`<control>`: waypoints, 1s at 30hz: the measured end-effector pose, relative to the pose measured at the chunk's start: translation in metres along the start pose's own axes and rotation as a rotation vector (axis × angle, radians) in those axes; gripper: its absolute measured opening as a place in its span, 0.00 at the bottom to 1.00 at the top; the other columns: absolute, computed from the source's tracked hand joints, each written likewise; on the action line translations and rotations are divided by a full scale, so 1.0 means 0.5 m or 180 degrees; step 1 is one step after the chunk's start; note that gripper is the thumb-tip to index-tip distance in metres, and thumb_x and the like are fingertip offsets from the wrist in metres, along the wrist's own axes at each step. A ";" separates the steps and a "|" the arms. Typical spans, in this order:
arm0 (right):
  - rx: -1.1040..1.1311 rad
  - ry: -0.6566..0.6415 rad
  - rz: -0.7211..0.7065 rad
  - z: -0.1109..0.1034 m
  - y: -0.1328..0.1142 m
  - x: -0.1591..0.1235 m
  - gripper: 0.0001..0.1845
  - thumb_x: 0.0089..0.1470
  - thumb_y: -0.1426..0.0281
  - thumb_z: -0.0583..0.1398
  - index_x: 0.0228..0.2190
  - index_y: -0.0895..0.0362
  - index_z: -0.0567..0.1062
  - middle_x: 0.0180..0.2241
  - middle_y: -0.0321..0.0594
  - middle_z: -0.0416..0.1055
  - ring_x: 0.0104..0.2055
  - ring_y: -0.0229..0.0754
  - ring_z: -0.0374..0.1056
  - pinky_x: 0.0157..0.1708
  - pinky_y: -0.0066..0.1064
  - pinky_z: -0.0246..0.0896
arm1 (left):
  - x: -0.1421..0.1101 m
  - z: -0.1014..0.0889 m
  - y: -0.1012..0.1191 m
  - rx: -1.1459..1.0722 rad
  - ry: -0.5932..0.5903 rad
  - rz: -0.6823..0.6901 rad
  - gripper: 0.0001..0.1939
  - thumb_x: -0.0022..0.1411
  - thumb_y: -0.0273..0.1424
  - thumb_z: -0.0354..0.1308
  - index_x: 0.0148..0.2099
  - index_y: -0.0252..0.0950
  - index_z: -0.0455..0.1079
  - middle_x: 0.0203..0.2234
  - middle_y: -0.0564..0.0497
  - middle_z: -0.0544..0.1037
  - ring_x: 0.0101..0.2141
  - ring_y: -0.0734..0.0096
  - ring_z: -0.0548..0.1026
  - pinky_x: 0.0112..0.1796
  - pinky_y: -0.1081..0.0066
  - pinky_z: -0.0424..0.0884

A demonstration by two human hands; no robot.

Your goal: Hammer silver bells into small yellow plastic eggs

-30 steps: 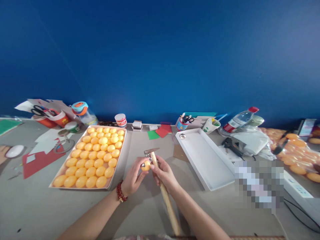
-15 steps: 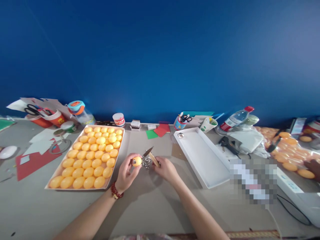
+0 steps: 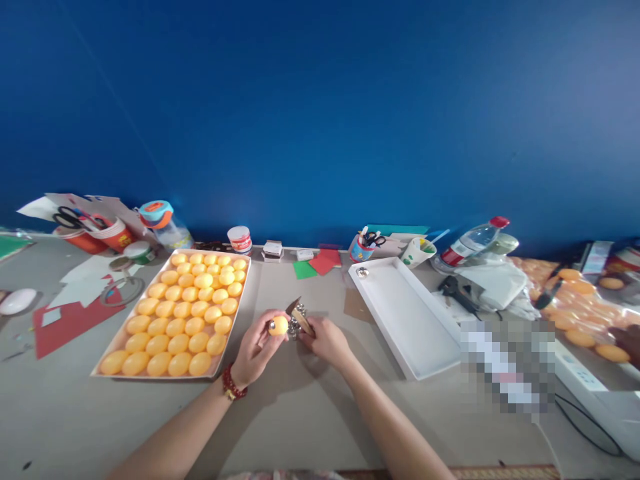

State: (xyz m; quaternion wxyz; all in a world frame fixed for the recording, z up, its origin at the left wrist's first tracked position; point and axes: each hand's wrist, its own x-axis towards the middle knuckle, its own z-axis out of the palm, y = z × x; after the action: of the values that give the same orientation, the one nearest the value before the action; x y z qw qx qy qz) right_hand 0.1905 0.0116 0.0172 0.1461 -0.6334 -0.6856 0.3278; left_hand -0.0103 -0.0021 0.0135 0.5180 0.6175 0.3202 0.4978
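My left hand [image 3: 254, 352] pinches an orange table tennis ball [image 3: 280, 325] between thumb and fingers, its dark metallic spot facing me. Closed round the wooden handle of a hammer [image 3: 303, 321] is my right hand [image 3: 327, 341]. The hammer's dark head sits close beside the ball; whether they touch, I cannot tell. Under and behind the hammer lies a heap of small shiny silver pieces [image 3: 294, 329], too small to name surely. To the left, a shallow box [image 3: 239, 308] holds rows of orange balls [image 3: 179, 345].
A white tray [image 3: 415, 323] on the right holds one silver piece [image 3: 363, 272]. Beyond it are a black glue gun [image 3: 457, 293], a bottle [image 3: 473, 241] and bagged orange balls [image 3: 575, 313]. Another person's hand [image 3: 627, 340] is at the far right. Cups and jars line the wall.
The hammer has swung round in my right hand; its long handle no longer points towards me. My left hand drew left with the ball, then came slightly back. Another person's hand appeared at right.
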 end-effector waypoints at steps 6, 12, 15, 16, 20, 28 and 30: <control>0.0787 -0.0339 0.0065 -0.010 0.015 0.004 0.07 0.54 0.68 0.59 0.27 0.56 0.68 0.17 0.30 0.63 0.19 0.36 0.61 0.21 0.25 0.46 | 0.006 -0.001 0.002 0.0080 -0.0004 -0.0088 0.15 0.66 0.34 0.54 0.53 0.37 0.64 0.49 0.43 0.70 0.37 0.68 0.74 0.41 0.66 0.73; 0.1857 -0.0812 -0.0120 -0.016 0.018 -0.008 0.12 0.55 0.59 0.58 0.30 0.56 0.67 0.14 0.25 0.60 0.14 0.33 0.55 0.15 0.23 0.51 | 0.005 0.007 -0.002 0.0205 -0.0207 -0.0324 0.11 0.66 0.33 0.53 0.50 0.38 0.63 0.41 0.48 0.69 0.28 0.74 0.69 0.29 0.72 0.71; 0.2804 -0.1023 -0.0181 -0.015 0.008 -0.018 0.17 0.51 0.57 0.63 0.31 0.56 0.68 0.16 0.25 0.61 0.12 0.31 0.53 0.12 0.23 0.49 | 0.005 0.012 -0.003 0.0704 -0.0205 0.0116 0.08 0.63 0.29 0.57 0.45 0.38 0.65 0.38 0.49 0.70 0.35 0.69 0.71 0.37 0.70 0.71; 0.3025 -0.1062 -0.0186 -0.014 0.004 -0.021 0.18 0.50 0.56 0.65 0.31 0.56 0.68 0.16 0.25 0.61 0.12 0.30 0.53 0.12 0.22 0.48 | 0.005 0.013 -0.004 0.0845 -0.0237 0.0297 0.07 0.63 0.27 0.58 0.44 0.38 0.65 0.37 0.49 0.70 0.38 0.67 0.71 0.40 0.68 0.70; 0.3276 -0.1041 -0.0201 -0.011 -0.015 -0.036 0.19 0.51 0.55 0.65 0.32 0.57 0.69 0.16 0.25 0.61 0.12 0.28 0.52 0.11 0.22 0.46 | 0.005 0.015 -0.006 0.0991 -0.0290 0.0698 0.09 0.63 0.23 0.56 0.45 0.38 0.65 0.36 0.48 0.71 0.39 0.66 0.71 0.42 0.67 0.69; 0.3332 -0.0906 -0.0233 -0.003 -0.029 -0.050 0.20 0.52 0.54 0.65 0.33 0.57 0.67 0.14 0.23 0.59 0.12 0.28 0.50 0.12 0.22 0.45 | 0.003 0.020 -0.007 0.0893 -0.0163 0.0864 0.11 0.63 0.23 0.56 0.48 0.37 0.66 0.39 0.46 0.72 0.41 0.64 0.72 0.43 0.65 0.70; 0.3324 -0.0874 -0.0208 -0.003 -0.030 -0.050 0.21 0.52 0.53 0.64 0.33 0.57 0.67 0.12 0.22 0.58 0.11 0.29 0.50 0.12 0.22 0.44 | 0.005 0.020 -0.005 0.0858 -0.0185 0.0843 0.11 0.63 0.23 0.57 0.48 0.37 0.66 0.39 0.46 0.72 0.42 0.64 0.72 0.43 0.65 0.70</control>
State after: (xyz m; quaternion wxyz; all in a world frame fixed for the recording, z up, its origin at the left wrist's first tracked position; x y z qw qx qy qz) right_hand 0.1836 -0.0118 0.0332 0.3606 -0.4061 -0.4636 0.7001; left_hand 0.0004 -0.0024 0.0121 0.3695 0.7322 0.2848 0.4962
